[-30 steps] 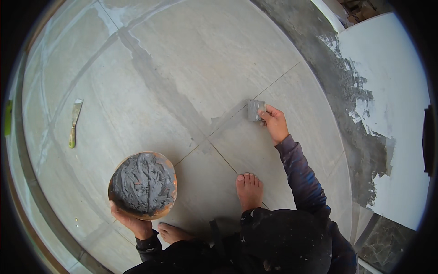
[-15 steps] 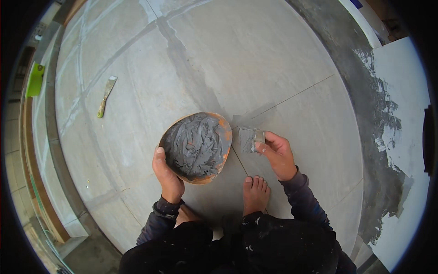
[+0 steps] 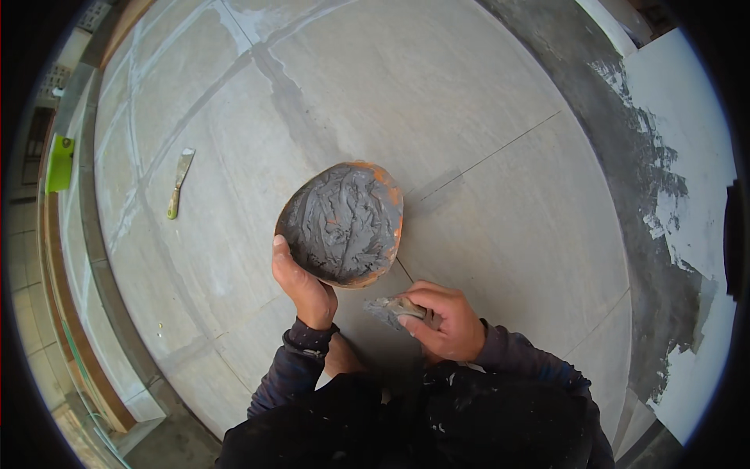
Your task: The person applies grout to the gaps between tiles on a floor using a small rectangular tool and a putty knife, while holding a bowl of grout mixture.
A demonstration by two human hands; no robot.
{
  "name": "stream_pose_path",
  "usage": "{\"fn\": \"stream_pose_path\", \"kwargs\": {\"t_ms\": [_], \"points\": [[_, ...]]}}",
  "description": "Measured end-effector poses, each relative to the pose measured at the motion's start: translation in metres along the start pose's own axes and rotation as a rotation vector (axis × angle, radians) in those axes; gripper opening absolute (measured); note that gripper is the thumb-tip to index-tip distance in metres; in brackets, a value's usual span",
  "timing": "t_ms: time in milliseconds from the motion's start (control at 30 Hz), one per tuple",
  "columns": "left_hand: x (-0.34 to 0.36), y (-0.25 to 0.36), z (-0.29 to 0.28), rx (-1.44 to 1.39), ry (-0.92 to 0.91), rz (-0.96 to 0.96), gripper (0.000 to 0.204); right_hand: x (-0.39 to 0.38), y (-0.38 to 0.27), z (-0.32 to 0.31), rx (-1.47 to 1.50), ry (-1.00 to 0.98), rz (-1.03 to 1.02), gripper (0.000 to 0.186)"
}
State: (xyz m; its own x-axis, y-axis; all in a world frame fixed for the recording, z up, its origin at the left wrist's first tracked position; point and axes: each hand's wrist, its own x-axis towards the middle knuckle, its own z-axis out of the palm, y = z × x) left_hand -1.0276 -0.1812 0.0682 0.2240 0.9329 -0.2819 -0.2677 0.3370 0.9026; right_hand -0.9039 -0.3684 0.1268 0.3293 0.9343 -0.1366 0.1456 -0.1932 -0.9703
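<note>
The orange bowl of grey grout sits tilted above the tiled floor, gripped at its near rim by the left hand. Just right and nearer, the right hand pinches a grout-smeared scraper. Reloading seems underway; next, the blade must dip into the mix. A putty knife lies far left.

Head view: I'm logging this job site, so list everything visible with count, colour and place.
Bowl of grey paste: one, orange rim, centre, held above the floor.
Small spreader: one, grey-smeared, below the bowl.
Putty knife: one, yellow-green handle, lying on tiles at left.
Floor tiles: several, pale grey, with grey-filled joints.
Green object: one, far left edge.
White panel: one, right, grey-smeared.
Left hand: grips the bowl's near rim.
Right hand: pinches the spreader.
</note>
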Motion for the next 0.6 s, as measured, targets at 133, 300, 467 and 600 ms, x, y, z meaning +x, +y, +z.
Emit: {"fn": "stream_pose_path", "kwargs": {"t_ms": [133, 300, 467, 600], "points": [[0.001, 0.002, -0.021, 0.069, -0.102, 0.059, 0.057, 0.030, 0.000, -0.016, -0.220, 0.231, -0.052, 0.030], [-0.017, 0.010, -0.007, 0.111, -0.152, 0.089, 0.059, 0.053, 0.015, 0.006, -0.451, 0.299, -0.190, 0.033], [-0.022, 0.008, 0.009, 0.071, -0.127, 0.051, 0.055, 0.043, 0.014, 0.020, -0.251, 0.330, -0.143, 0.028], [-0.024, 0.005, 0.028, 0.095, -0.147, 0.041, 0.051, 0.038, 0.010, 0.009, -0.205, 0.301, -0.074, 0.026]]}}
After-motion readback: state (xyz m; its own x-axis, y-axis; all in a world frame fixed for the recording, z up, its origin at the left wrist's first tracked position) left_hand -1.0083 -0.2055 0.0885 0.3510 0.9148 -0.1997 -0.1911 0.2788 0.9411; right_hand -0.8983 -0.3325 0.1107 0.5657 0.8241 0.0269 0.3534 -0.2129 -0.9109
